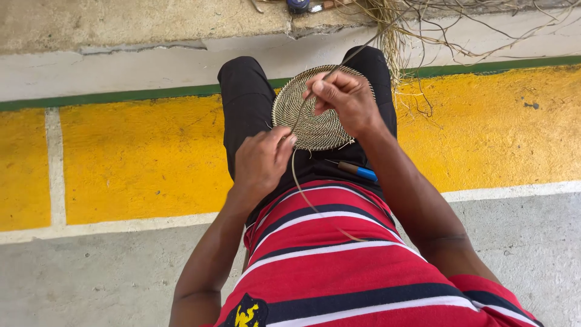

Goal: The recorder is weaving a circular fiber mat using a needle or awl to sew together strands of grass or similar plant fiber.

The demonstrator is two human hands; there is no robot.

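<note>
1. Right now my left hand [261, 158] is pinching the near edge of the woven disc [315, 112], fingers curled tight on its rim.
2. My right hand [346, 100] lies over the disc's far side, fingertips closed on a thin fibre strand [301, 181]; I think it's a pinch, though my knuckles hide the grip.
3. That disc rests on my lap, over my black shorts [245, 103].
4. It looks light and fairly stiff, a flat coil best held by the rim; the strand looks thin and springy and may kink, so I'd hold it close to the weave.
5. Beside it on my lap lies a blue-handled tool [358, 171].
6. Further out, loose dry fibres [417, 24] are piled by the yellow painted floor [139, 157].
</note>
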